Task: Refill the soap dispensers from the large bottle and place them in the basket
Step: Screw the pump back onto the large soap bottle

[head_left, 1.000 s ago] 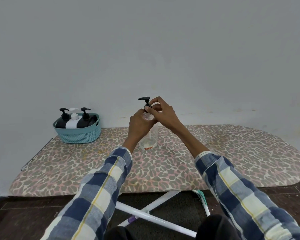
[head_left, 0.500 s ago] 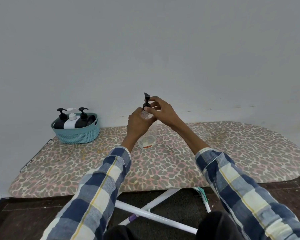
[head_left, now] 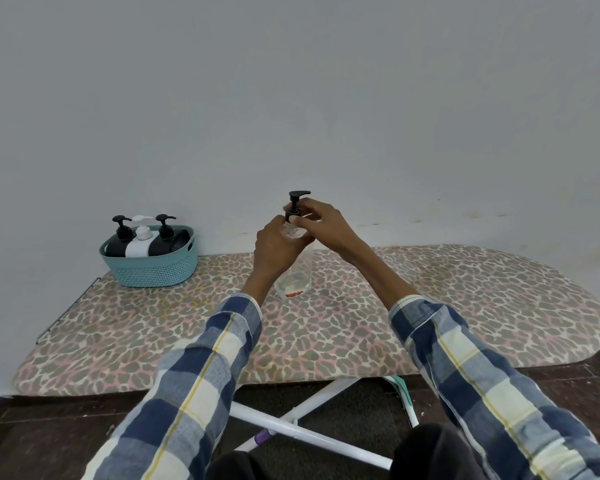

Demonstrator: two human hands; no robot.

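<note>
Presently a clear bottle (head_left: 297, 271) stands upright mid-board on the ironing board (head_left: 465, 306). Left hand (head_left: 274, 247) is wrapped around its upper body, fingers closed on it. Right hand (head_left: 321, 221) has its fingertips pinched on the collar of the black pump (head_left: 296, 204), which sits at the bottle's neck, nozzle pointing right. Basket (head_left: 153, 268), at the board's left rear against the wall, holds two black dispensers (head_left: 118, 237) and a white dispenser (head_left: 141, 240), all upright.

Blue-white plaid sleeves (head_left: 201, 375), thin yellow stripes; dark trousers (head_left: 430, 452).
</note>
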